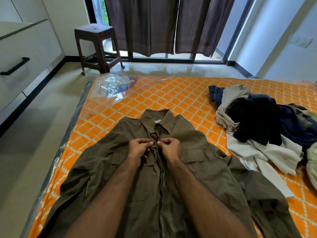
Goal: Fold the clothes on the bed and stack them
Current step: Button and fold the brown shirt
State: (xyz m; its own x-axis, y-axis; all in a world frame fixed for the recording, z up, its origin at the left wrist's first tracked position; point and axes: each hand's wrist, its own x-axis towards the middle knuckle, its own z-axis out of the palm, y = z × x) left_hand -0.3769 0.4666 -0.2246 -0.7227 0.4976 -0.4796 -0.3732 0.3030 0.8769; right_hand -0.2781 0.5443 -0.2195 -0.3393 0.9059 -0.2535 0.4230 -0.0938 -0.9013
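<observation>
Shirt [154, 177] hem cut off; both hands' fingers [151, 143] pinch placket, button hidden.

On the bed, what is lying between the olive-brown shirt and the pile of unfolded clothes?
The head view shows nothing there: only a bare strip of the orange diamond-patterned mattress separates the olive-brown button-up shirt from the mixed pile of unfolded clothes.
</observation>
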